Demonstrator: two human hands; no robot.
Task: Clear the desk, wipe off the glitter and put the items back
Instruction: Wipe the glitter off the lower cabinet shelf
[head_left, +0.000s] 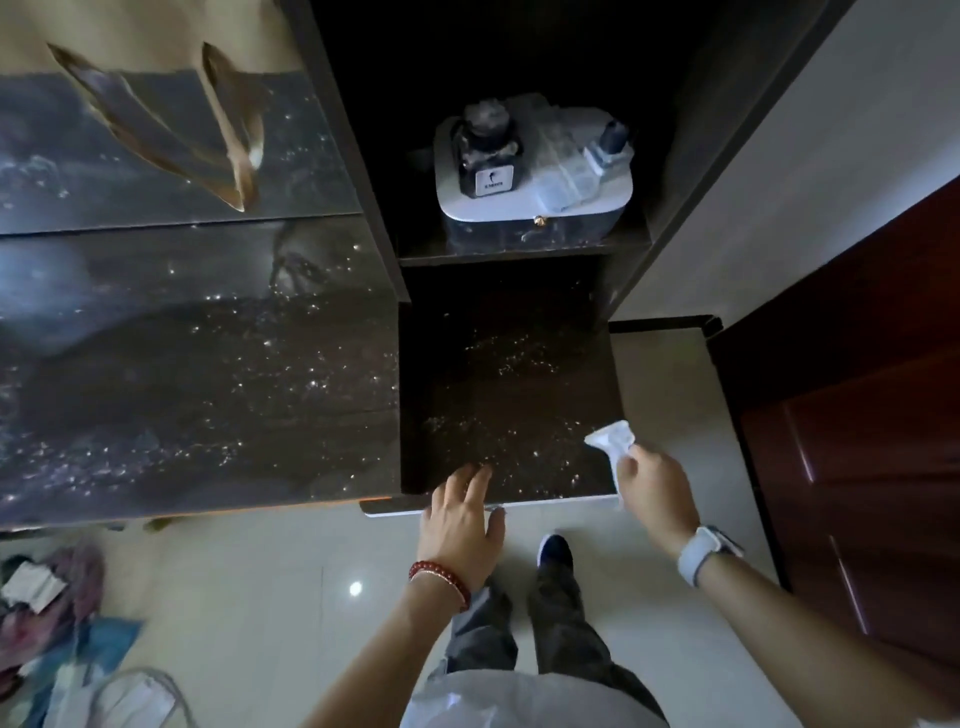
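Your desk (197, 364) runs wide on the left, its glossy top bare of items but speckled with glitter (218, 405) across most of it, thickest toward the front edge. To its right, the lower dark panel (498, 374) below the shelf is cleared too, and glitter is scattered over its middle and front. So clearing looks done here, wiping has barely begun by my reading, and putting things back is all ahead.

On the shelf (519, 252) above the panel sits a white box (535, 208), carrying a dark bottle (485, 156) and a clear one (576, 166).

Your left hand (460, 525) lies flat and empty, fingers spread, over the panel's front edge. Your right hand (654, 493) is closed on a white wipe (613, 439) at the panel's front right corner, just beside the glitter.
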